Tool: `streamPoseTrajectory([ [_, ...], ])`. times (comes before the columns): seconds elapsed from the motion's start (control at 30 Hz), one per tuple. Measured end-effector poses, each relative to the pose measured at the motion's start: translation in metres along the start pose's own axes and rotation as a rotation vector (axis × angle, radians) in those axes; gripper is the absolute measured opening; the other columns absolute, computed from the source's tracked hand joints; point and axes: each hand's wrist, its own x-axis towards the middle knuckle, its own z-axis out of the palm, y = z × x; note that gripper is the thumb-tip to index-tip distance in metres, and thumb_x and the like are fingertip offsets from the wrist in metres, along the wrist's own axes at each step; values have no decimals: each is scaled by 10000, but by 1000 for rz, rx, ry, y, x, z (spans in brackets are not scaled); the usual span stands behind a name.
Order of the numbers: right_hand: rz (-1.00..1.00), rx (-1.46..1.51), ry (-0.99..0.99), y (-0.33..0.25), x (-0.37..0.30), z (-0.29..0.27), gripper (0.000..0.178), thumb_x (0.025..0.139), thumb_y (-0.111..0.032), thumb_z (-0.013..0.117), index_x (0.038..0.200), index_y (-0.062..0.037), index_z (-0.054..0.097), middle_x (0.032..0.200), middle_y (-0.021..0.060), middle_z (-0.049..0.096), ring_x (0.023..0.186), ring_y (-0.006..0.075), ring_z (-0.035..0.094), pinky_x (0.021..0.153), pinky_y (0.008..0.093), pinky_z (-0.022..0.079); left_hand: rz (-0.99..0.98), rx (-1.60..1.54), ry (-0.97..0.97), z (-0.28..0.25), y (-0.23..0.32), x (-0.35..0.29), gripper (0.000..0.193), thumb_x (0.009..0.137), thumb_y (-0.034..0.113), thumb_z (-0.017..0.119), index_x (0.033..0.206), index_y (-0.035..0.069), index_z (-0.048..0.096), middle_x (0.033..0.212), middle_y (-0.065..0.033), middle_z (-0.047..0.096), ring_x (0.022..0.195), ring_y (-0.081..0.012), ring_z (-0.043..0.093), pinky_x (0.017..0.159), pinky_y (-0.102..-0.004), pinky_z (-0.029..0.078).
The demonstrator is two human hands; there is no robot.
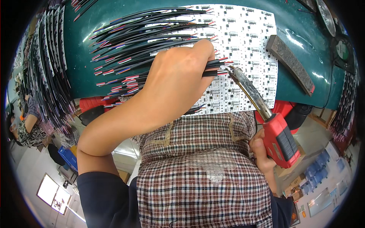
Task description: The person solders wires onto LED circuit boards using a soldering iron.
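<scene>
While the white panel of small circuit boards (243, 57) lies flat on the green bench (304, 41), the left hand (178, 79) pinches a black cable (211, 68) onto it and the right hand (262, 152) grips the soldering iron (262, 110); its tip (nearly touching the wire ends) could scorch insulation or fingertips if either hand slips.

Glossy teal tabletop (304, 41); matt white circuit panel (247, 45) — plastic-sheathed wires (144, 41); soldering iron (266, 117) — tarnished metal barrel, red plastic grip.
</scene>
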Motion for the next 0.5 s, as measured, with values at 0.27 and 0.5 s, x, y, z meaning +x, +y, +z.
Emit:
streamPoseTrajectory([
  [0.27,-13,13,33,-6,-4,0,222,919,34,598,1134,84,579,865,98,628,691,129,571,660,276,465,-80,17,-3,-1,2,1,200,810,110,774,869,15,607,697,-131,641,592,-288,631,552,-354,478],
  [0.5,-22,26,-10,-7,3,1,127,932,36,571,1056,60,568,798,81,585,657,142,544,624,273,445,-73,30,-27,-5,-3,6,222,822,172,779,860,3,639,700,-129,655,593,-277,636,568,-360,490],
])
